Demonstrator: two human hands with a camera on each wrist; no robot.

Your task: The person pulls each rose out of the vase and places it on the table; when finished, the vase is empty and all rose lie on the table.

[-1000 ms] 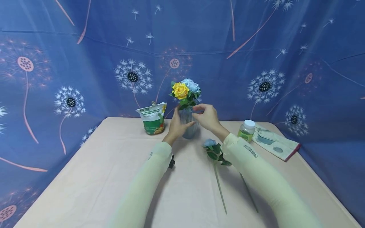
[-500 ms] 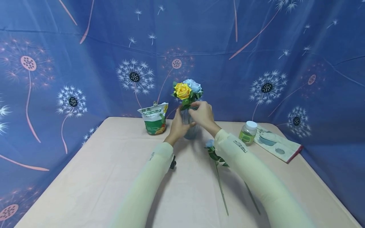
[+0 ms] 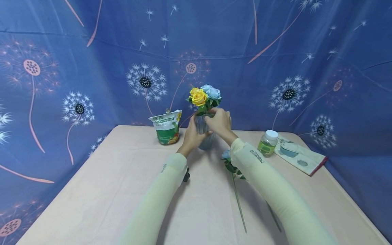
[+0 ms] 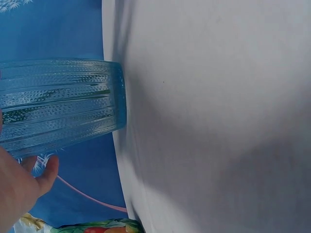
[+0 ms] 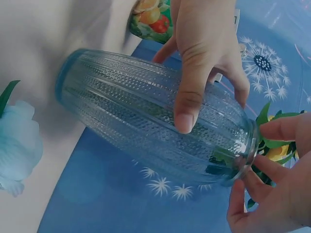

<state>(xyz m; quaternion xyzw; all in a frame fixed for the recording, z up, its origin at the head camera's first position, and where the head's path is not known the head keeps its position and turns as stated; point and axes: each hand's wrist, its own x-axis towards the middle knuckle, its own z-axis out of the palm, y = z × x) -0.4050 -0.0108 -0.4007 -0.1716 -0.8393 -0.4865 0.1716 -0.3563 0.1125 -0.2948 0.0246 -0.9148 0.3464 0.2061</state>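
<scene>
A ribbed, clear bluish glass vase point(image 3: 202, 125) point(image 5: 141, 114) stands upright at the table's back, holding yellow roses point(image 3: 199, 98) and light blue roses point(image 3: 213, 93) with green leaves. My left hand point(image 3: 193, 136) point(image 5: 201, 58) grips the vase's side, its thumb laid across the glass. At the mouth, my right hand point(image 3: 219, 122) point(image 5: 284, 187) has thumb and fingers curled about the rim, just under the leaves. In the left wrist view the vase's base point(image 4: 119, 97) meets the tabletop. Another blue rose point(image 3: 226, 154) lies on the table, partly behind my right sleeve.
A green and white pouch point(image 3: 166, 131) stands left of the vase. To the right are a white-lidded jar point(image 3: 267, 144) and a folded cloth point(image 3: 298, 158). A second green stem point(image 3: 273, 216) shows beneath my right forearm. Behind the table hangs a blue dandelion curtain point(image 3: 232, 78).
My right hand has moved in from beside the vase onto its rim. The bouquet has shifted slightly, and a second yellow rose now shows. My left hand keeps its grip on the vase.
</scene>
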